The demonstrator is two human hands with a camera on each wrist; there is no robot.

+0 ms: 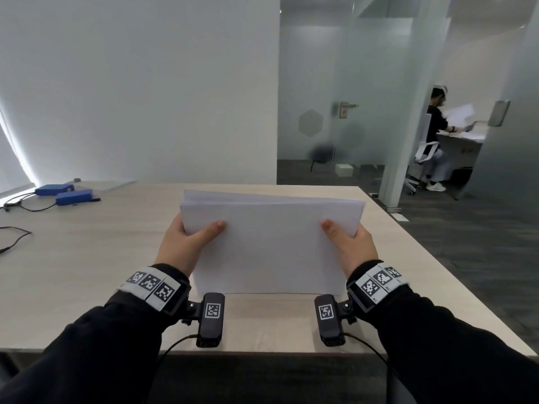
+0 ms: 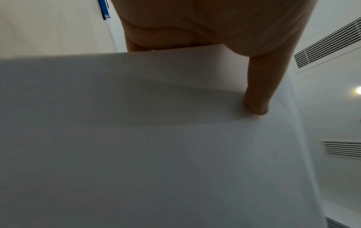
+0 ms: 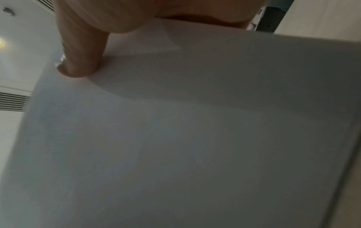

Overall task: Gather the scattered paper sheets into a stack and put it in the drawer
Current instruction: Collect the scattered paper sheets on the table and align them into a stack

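Note:
A stack of white paper sheets [image 1: 271,243] stands on its lower edge on the wooden table [image 1: 87,258], tilted towards me. My left hand [image 1: 186,243] grips its left side, thumb on the front face and fingers hidden behind. My right hand [image 1: 350,243] grips the right side the same way. In the left wrist view the paper stack [image 2: 156,154] fills the picture under my thumb [image 2: 257,92]. The right wrist view shows the paper stack [image 3: 195,138] and my thumb [image 3: 82,58] pressed on it. No drawer is in view.
Two blue boxes [image 1: 64,193] with black cables lie at the table's far left. A flat sheet [image 1: 102,183] lies near the far edge. Beyond a glass partition [image 1: 335,112] at the right, another person [image 1: 437,126] sits at a desk holding papers.

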